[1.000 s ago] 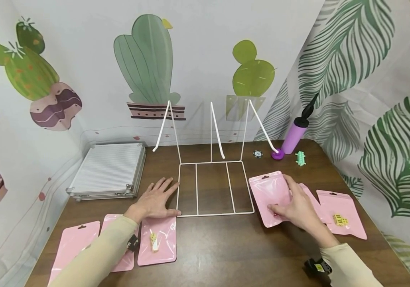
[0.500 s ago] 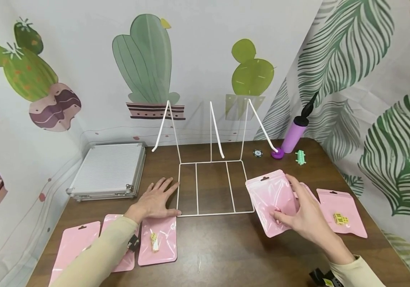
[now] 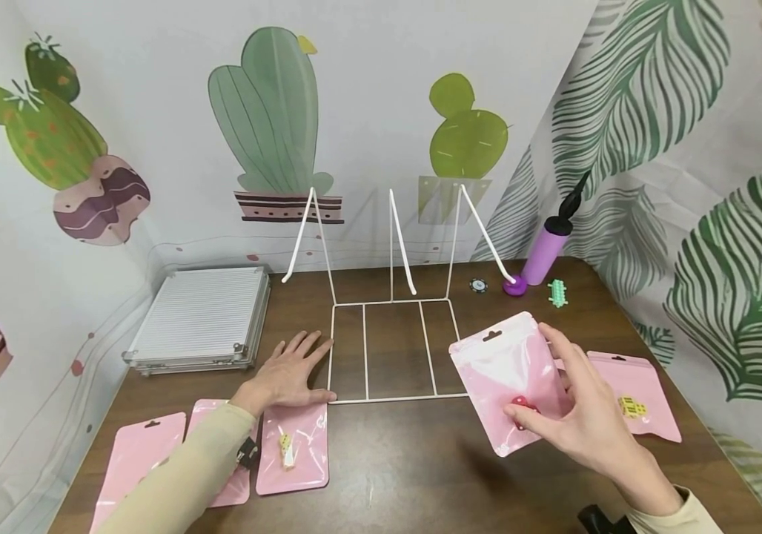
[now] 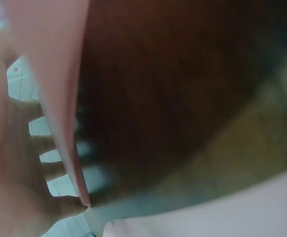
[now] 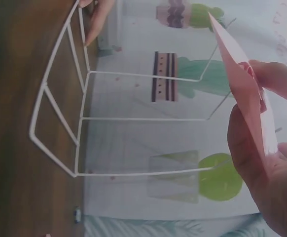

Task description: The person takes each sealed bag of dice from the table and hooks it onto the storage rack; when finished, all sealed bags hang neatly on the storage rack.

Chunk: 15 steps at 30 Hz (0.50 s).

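Note:
My right hand holds up a pink zip pouch with a hang hole, thumb in front and fingers behind. Something red and dotted, like dice, shows through it near the thumb. In the right wrist view the pouch is seen nearly edge-on, pinched between thumb and fingers. A white wire rack with three raised, forward-slanting hooks stands mid-table, left of the pouch. My left hand lies on the table with fingers spread, fingertips and thumb at the rack's left side. No pouch hangs on the hooks.
Pink pouches with yellow dice lie right and left; two more lie partly under the left sleeve. A silver case sits back left. Back right are a purple pump, a poker chip and a green toy.
My right hand has lifted the pink pouch and brought it slightly left and nearer the camera, uncovering more of the pouch at right. The left hand has stayed at the rack.

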Available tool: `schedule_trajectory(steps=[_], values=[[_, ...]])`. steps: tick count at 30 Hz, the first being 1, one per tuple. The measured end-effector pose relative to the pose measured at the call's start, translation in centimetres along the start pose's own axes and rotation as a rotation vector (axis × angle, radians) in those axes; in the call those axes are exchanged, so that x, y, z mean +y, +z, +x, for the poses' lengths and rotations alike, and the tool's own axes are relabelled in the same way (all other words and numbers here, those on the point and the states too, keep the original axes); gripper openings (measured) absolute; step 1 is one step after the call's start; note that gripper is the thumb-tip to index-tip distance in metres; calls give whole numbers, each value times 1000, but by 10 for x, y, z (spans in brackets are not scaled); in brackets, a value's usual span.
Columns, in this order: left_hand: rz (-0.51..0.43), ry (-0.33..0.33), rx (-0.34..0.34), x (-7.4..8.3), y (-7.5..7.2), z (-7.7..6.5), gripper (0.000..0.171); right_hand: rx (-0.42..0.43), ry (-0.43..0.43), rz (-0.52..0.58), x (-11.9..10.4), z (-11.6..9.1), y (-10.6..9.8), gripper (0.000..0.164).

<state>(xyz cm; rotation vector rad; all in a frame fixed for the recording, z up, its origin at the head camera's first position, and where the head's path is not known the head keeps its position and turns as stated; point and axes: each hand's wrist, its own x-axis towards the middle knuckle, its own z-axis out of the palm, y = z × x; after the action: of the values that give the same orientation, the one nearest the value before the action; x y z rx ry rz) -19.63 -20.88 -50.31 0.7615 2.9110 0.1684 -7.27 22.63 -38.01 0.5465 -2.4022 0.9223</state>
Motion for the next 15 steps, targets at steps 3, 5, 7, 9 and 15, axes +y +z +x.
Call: schedule_trajectory(steps=[3,5,7,9,15], values=[[-5,0,3,-1,0,0,104,46,-78,80,-3,7,-2,112],[-9,-2,3,0,-1,-1,104,88,-135,128,-3,13,-2,107],[-13,-6,4,0,-1,-1,103,127,-179,165,-3,20,-2,103],[-12,-5,2,0,-1,-1,104,167,-207,167,-4,25,-2,102],[-4,-2,-2,0,0,1,105,210,-202,131,-3,37,-4,102]])
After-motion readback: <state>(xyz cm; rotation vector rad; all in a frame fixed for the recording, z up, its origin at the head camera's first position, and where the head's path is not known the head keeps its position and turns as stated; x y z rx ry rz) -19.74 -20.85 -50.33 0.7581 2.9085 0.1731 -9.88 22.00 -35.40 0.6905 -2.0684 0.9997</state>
